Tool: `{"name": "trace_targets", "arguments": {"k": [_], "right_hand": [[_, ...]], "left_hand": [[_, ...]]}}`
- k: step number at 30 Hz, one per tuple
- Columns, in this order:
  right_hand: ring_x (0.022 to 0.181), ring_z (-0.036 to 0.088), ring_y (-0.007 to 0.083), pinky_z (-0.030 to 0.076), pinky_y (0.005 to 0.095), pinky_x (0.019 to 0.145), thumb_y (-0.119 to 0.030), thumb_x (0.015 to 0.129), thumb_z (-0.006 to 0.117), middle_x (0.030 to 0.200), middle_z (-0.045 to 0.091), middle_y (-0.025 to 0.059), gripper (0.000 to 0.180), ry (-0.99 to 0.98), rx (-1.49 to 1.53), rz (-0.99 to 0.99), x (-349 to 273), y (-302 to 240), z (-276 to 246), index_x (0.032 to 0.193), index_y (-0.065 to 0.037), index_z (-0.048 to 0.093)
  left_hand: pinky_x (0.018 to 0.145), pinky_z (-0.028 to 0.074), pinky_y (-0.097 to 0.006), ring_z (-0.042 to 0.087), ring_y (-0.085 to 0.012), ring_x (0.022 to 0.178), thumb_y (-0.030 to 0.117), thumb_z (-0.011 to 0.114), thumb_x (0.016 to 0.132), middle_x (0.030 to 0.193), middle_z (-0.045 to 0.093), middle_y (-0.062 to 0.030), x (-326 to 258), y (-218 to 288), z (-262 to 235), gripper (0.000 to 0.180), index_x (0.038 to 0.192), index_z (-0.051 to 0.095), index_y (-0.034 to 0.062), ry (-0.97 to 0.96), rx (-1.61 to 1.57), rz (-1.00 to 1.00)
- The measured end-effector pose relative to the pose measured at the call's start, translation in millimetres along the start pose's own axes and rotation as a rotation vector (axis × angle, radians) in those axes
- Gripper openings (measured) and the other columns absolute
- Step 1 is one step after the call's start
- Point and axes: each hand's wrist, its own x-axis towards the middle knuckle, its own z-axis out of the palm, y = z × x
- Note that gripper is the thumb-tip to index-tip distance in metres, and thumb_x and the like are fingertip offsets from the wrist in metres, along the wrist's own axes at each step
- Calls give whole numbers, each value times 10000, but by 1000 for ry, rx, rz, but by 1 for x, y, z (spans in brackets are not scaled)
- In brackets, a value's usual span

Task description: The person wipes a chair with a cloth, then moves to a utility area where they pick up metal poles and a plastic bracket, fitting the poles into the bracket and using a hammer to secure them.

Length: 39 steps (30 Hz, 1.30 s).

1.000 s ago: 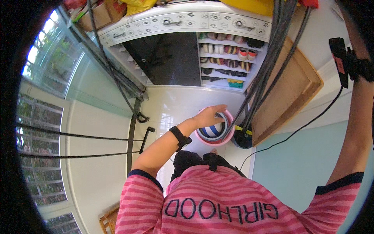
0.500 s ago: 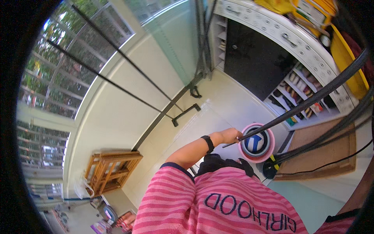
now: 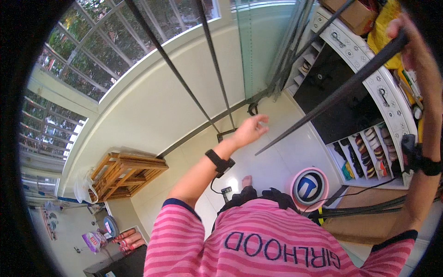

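My right hand (image 3: pixel 408 44), raised at the upper right, is closed around the thick end of a long dark pole (image 3: pixel 323 106). The pole slants down to the left, its thin tip hanging over the pale tiled floor. Left of that tip, my left hand (image 3: pixel 250 130) is in the air with loosely bent fingers and nothing in it. Behind the left hand stands a black rack with two tall uprights (image 3: pixel 184 87) and a foot bar (image 3: pixel 226 134) on the floor.
A pink bucket (image 3: pixel 294 196) with a blue-and-white ball stands at my right, beside more dark poles (image 3: pixel 360 211) and a cardboard sheet (image 3: pixel 355 230). A shoe cabinet (image 3: pixel 334 92) lines the right. Folded wooden furniture (image 3: pixel 129 175) leans left, below barred windows.
My left hand has let go of the pole and moved up and left. My right hand has come into view gripping the pole's upper end. The view has shifted.
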Motion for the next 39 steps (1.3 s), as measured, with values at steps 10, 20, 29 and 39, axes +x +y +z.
{"name": "trace_targets", "arguments": {"k": [10,20,29,39], "right_hand": [[444,462,33,349,140,399,-195,920,492,774,620,31,147,-167,378,59,1,-27,199,1003,-88,437],[583,590,303,473,349,536,-188,839,578,684,589,129,231,-166,366,-51,24,49,262,957,-24,466],[661,594,370,474,425,567,-174,840,563,722,598,164,229,-262,411,-25,35,112,292,973,-29,446],[641,592,373,475,431,551,-169,838,569,699,596,165,225,-304,396,-47,32,126,312,959,-34,438]], "left_hand": [[677,472,-244,560,-85,736,104,607,832,1100,581,-78,27,96,-96,488,1274,411,40,99,-161,117],[626,474,-299,585,-142,663,106,526,875,796,595,-67,112,67,-86,230,1069,511,-17,137,3,13],[600,449,-380,574,-287,622,123,523,858,704,582,-161,159,27,-78,145,920,526,-8,267,112,-46],[625,441,-388,571,-313,669,127,521,857,691,572,-167,162,12,-76,147,922,525,-5,258,132,-116]]}}
